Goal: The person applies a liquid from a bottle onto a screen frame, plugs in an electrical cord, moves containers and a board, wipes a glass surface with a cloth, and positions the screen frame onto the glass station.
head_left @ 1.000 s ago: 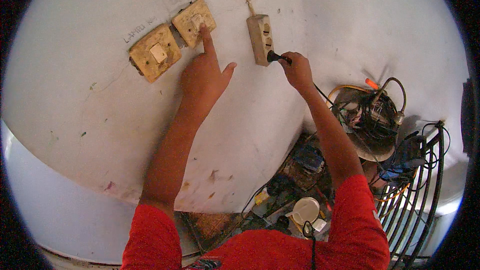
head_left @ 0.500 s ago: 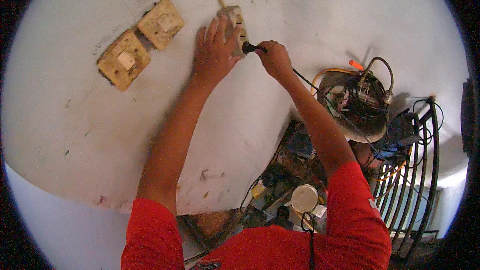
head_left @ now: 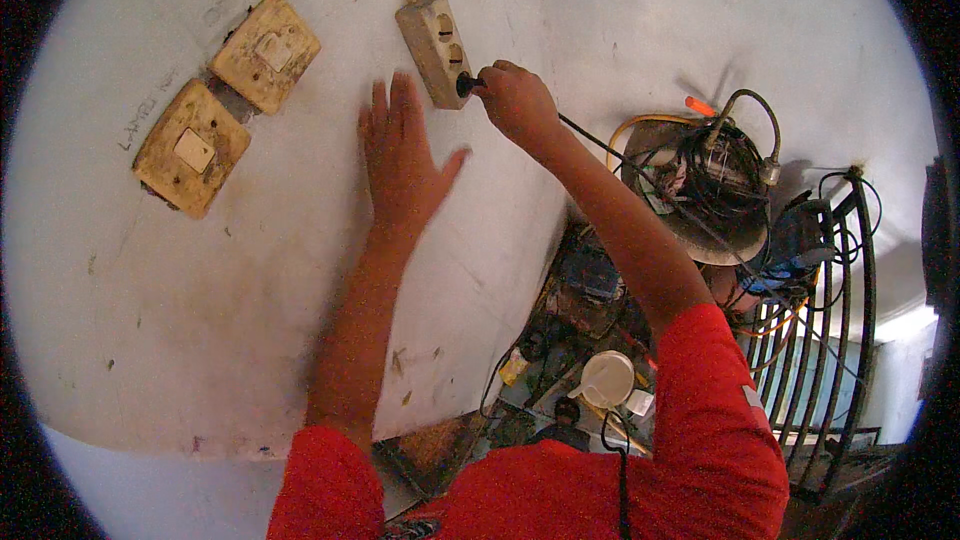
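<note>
A dingy beige power strip point(head_left: 422, 33) with several sockets is fixed on the white wall point(head_left: 150, 320), a pale cord running up from it. My right hand point(head_left: 518, 103) grips a black plug point(head_left: 468, 83) at the strip's lowest socket, and a black cable trails from the hand toward the clutter. My left hand point(head_left: 405, 155) is open just below and left of the strip, fingers stretched and slightly blurred; whether it touches the wall I cannot tell. Two grimy yellowed switch plates, an upper point(head_left: 262, 52) and a lower point(head_left: 190, 145), sit to its left.
At right, a round holder point(head_left: 705, 250) carries tangled cables and an orange-tipped object point(head_left: 700, 106) beside a black metal grille point(head_left: 858, 240). Below are dark cluttered items and a white round container point(head_left: 608, 378). My red sleeves show at the bottom.
My left hand moved from the upper switch onto the power strip, then dropped down-left off it. My right hand stays on the plug. The view has shifted, so the wall fixtures appear further left.
</note>
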`<state>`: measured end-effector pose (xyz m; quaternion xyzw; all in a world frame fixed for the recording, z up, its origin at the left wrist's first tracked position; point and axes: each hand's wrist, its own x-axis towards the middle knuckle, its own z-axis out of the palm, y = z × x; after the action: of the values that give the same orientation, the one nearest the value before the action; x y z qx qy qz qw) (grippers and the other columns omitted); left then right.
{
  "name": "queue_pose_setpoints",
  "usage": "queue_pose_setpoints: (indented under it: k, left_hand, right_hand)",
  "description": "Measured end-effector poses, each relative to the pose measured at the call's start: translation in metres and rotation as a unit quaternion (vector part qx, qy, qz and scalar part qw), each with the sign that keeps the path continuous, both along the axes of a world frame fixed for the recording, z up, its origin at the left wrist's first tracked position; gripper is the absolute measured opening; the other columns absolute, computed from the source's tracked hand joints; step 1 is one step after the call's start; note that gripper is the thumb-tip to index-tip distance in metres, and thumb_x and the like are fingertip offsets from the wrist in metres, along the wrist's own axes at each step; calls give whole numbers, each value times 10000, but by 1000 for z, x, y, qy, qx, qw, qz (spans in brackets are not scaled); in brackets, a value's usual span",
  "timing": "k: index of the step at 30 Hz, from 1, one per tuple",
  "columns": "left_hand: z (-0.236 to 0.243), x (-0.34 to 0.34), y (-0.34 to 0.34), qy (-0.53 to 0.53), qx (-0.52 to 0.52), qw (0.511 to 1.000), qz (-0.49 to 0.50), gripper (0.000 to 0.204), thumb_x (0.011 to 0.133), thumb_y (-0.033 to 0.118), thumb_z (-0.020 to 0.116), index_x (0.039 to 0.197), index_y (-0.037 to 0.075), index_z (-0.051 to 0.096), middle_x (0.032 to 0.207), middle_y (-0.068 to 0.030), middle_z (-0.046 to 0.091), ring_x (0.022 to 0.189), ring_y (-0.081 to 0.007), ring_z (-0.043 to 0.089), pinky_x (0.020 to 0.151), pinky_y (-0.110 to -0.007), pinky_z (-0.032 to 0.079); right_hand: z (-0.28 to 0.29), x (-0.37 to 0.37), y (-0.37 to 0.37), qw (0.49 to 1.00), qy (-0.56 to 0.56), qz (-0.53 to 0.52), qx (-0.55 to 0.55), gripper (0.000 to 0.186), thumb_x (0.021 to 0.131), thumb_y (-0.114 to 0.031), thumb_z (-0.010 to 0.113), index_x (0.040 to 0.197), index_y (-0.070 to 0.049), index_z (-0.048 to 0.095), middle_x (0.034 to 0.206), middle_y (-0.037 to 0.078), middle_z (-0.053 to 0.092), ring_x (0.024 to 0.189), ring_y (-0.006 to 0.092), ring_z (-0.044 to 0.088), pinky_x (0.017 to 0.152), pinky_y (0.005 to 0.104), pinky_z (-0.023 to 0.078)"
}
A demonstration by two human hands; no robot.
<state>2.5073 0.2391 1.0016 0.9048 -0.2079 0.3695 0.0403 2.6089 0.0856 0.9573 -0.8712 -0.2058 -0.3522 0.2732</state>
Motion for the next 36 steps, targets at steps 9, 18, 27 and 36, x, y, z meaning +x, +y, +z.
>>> queue_pose_setpoints:
  k: [9, 18, 27, 36]
  left_hand:
    - [-147, -109, -27, 253, -136, 952, -106, 869, 715, 240, 694, 1361, -12, 170, 1388, -235, 222, 1296, -378, 198, 1059, -452, 171]
    - [-364, -291, 117, 529, 49, 839, -117, 821, 738, 221, 654, 1354, 18, 150, 1358, -231, 232, 1263, -367, 213, 1043, -433, 179]
    - [-491, -415, 228, 680, 107, 719, -91, 615, 769, 241, 612, 1223, 22, 260, 1193, -198, 319, 1101, -327, 293, 932, -413, 242]
    - [-526, -513, 231, 725, 75, 681, -70, 425, 800, 261, 570, 1092, 26, 369, 1027, -164, 406, 938, -286, 372, 820, -393, 304]
  right_hand:
    - [6, -7, -8, 999, 41, -31, -8, 196, 772, -94, 500, 899, -142, 640, 875, 128, 608, 842, 303, 603, 693, 416, 492]
    - [-34, -338, -113, 993, -58, -103, -3, 726, 715, -273, 666, 1299, -20, 315, 1247, 252, 400, 1153, 384, 403, 975, 474, 310]
    - [-222, -879, -136, 818, 303, -422, 248, 505, 785, -214, 638, 1202, 11, 461, 1123, 162, 554, 1021, 259, 550, 865, 338, 444]
    - [-328, -1166, -48, 616, 393, -505, 459, 387, 814, -216, 610, 1120, 7, 530, 1001, 133, 612, 888, 204, 604, 754, 318, 486]
